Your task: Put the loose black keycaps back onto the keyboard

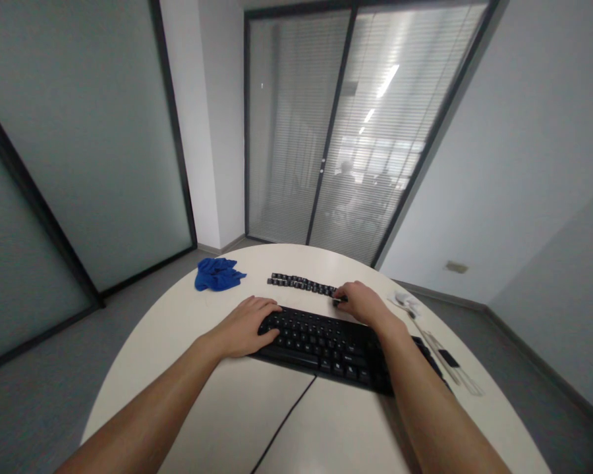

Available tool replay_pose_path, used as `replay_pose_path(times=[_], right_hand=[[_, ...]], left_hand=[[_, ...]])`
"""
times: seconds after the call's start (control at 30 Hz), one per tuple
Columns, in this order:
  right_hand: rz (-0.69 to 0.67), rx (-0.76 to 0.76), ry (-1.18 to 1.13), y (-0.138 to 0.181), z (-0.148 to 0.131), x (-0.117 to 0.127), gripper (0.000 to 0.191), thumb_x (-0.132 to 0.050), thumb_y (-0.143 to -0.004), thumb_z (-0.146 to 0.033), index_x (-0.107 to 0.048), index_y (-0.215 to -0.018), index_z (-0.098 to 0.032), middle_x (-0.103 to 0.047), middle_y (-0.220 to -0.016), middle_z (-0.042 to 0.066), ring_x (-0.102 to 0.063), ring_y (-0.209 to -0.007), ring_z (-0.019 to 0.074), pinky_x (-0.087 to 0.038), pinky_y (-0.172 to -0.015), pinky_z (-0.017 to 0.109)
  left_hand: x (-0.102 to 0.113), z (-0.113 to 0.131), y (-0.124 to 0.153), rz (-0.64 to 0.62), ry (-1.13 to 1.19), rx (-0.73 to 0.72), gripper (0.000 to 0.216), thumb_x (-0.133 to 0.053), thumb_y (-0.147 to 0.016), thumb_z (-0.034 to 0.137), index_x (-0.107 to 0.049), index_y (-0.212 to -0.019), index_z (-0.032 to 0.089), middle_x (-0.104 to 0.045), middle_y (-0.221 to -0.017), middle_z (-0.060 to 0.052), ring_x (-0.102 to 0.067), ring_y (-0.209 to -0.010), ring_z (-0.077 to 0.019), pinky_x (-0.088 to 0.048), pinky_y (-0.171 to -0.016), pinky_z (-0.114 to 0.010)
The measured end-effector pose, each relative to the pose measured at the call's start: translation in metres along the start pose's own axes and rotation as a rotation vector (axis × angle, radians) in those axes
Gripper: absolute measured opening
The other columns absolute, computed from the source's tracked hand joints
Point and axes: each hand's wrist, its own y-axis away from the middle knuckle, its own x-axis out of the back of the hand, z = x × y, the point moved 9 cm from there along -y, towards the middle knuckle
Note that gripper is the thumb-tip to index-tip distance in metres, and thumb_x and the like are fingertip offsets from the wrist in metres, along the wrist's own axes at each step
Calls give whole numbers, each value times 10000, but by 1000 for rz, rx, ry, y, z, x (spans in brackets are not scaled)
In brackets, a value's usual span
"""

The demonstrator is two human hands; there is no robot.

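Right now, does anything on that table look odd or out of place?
Yes: what look like loose black keycaps lie in two rows beyond the keyboard, odd because keys normally sit on it. Nothing looks spilled.

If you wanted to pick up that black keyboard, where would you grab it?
Probably by its two short ends, coming in from left and right: the keyboard is long and slim and lies flat on the table. The left hand rests at its left end.
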Motion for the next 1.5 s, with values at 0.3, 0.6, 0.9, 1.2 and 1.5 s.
replay_pose_path(times=[0.3, 0.6, 0.9, 1.2, 1.5], right_hand=[[3, 13, -23, -6, -10, -15, 320, -600, -828, -138, -765, -1100, -173, -746, -1092, 128, -599, -1142, 275, -432, -940, 308], [-268, 163, -431, 17, -20, 2, 283, -684, -756, -325, -794, -980, -190, -787, -909, 31, -686, -846, 214, -482, -754, 271], [-466, 135, -350, 29, -30, -12, 339, -745, -666, -296, -799, -985, -198, -784, -859, 20, -684, -832, 216, -472, -724, 261], [-470, 137, -352, 30, -29, -10, 341, -730, -679, -300, -803, -1000, -209, -790, -886, 18, -690, -849, 222, -477, -727, 263], [-467, 108, -299, 33, -38, -6, 286, -741, -654, -234, -812, -931, -231, -787, -844, 10, -702, -844, 225, -492, -738, 270]], left_hand=[[-1, -1, 0, -6, -3, 2, 383, -600, -902, 358, -581, -1271, 259, -608, -1327, -71, -535, -1237, -285, -367, -1124, -497], [-1, -2, 0, 3, -7, -6, 384, -593, -906, 376, -585, -1271, 256, -609, -1332, -72, -535, -1238, -293, -373, -1118, -503], [0, -1, 0, 4, 1, -4, 384, -596, -907, 375, -587, -1271, 255, -607, -1333, -74, -537, -1239, -291, -380, -1113, -494], [1, 1, -1, 13, 9, -13, 370, -598, -899, 371, -595, -1250, 254, -619, -1312, -70, -555, -1203, -289, -388, -1099, -490], [1, 1, -1, 4, 3, -7, 369, -594, -901, 366, -593, -1253, 254, -614, -1322, -73, -546, -1219, -293, -377, -1108, -499]])
